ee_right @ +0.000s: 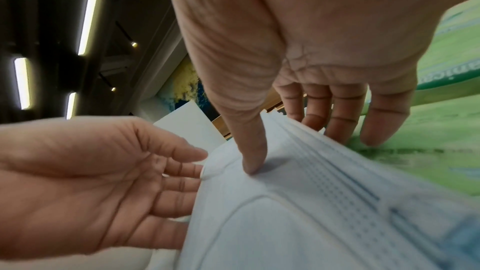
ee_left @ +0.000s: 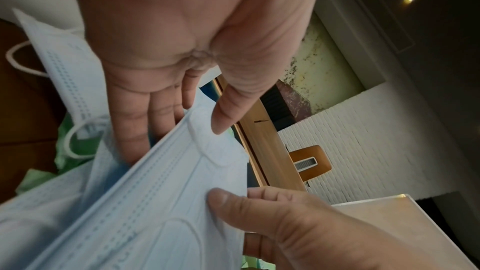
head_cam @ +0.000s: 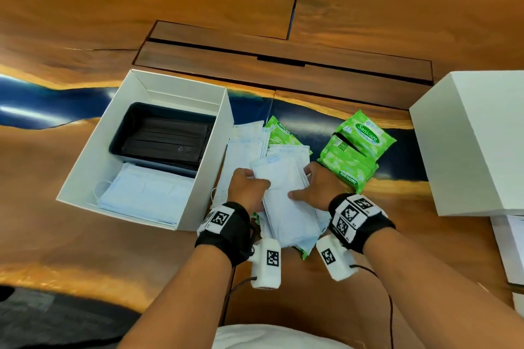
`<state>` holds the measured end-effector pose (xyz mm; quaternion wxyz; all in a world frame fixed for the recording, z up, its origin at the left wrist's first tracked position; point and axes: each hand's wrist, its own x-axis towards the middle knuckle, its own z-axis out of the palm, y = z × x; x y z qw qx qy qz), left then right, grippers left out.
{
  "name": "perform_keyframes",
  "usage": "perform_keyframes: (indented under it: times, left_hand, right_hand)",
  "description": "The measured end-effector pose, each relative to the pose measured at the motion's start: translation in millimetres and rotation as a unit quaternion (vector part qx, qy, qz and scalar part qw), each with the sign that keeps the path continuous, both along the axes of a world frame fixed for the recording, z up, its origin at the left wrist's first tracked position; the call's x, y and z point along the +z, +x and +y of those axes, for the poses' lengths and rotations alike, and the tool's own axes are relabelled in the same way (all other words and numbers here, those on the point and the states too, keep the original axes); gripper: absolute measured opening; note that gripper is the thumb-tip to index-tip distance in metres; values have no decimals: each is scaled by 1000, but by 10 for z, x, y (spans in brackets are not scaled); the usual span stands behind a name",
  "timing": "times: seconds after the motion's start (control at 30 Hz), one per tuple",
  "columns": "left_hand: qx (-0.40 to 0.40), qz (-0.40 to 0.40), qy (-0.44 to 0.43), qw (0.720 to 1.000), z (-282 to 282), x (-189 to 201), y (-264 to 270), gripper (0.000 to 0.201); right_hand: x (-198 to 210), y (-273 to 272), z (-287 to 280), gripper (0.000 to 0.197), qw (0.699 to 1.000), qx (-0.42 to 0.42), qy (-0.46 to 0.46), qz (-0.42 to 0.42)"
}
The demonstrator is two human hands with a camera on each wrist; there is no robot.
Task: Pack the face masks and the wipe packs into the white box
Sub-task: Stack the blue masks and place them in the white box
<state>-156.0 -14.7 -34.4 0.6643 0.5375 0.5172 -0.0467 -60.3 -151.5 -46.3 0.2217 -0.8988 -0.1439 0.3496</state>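
An open box (head_cam: 218, 133) is set on the desk (head_cam: 85, 249) at the left; a tray (head_cam: 124, 133) of masks is placed at its far end, loose masks (head_cam: 147, 195) nearer. Just right of it, a mask pile (head_cam: 246, 147) is spread over wipe packs (head_cam: 357, 150), more packs lying further right. A lid (head_cam: 476, 133) is placed at the far right.

An office meeting room is showing here: a large wood-and-blue-resin conference surface (head_cam: 85, 22) is carrying a recessed cable hatch (head_cam: 283, 65). Linear ceiling lights (ee_right: 88, 15) and a white slatted wall (ee_left: 363, 141) are appearing overhead.
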Motion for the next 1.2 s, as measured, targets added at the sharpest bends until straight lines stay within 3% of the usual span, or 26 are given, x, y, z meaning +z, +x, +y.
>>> perform_keyframes:
  times: [0.1, 0.27, 0.37, 0.4, 0.47, 0.53, 0.6, 0.67, 0.77, 0.83, 0.93, 1.1, 1.2]
  left_hand:
    - [-9, -15, -1, 1000, -20, -2, 17, 23]
    - [-36, -23, 11, 999, -73, -10, 25, 29]
    - [-26, -51, 15, 998, -78, 38, 4, 33]
    - [-9, -67, -1, 998, -70, 65, -8, 31]
    - [15, -111, -55, 992, -49, 121, -15, 29]
    - [0, -130, -72, 989, -40, 196, -12, 28]
    - [-45, -97, -25, 994, -25, 216, 17, 33]
    - [-82, -63, 39, 994, -24, 189, 20, 39]
    - [-88, -27, 82, 992, -28, 97, -56, 37]
    - [-74, -12, 95, 993, -21, 40, -131, 31]
    - [-75, -27, 115, 990, -22, 48, -192, 20]
    - [-170, -91, 21, 981, -196, 342, -108, 50]
    - [-139, -133, -76, 978, -260, 398, -103, 44]
  right_hand:
    - [15, -42, 22, 54, 999, -21, 37, 7]
    - [21, -121, 57, 66, 997, -57, 29, 31]
    - [113, -105, 51, 45, 993, -74, 66, 62]
    - [172, -87, 31, 35, 982, -109, 114, 103]
    - [320, -58, -29, 18, 932, -199, 223, 204]
    - [435, -28, -103, 16, 887, -243, 292, 262]
    - [476, -6, -157, 20, 871, -249, 313, 286]
    - [463, -15, -194, 15, 883, -257, 294, 260]
    - [323, -21, -299, 13, 947, -236, 189, 106]
    - [275, -17, -383, 21, 954, -246, 164, 52]
    - [328, 28, -488, 25, 931, -296, 199, 75]
    - [569, -32, -446, 29, 846, -357, 332, 217]
    - [629, -109, -390, 30, 844, -325, 337, 261]
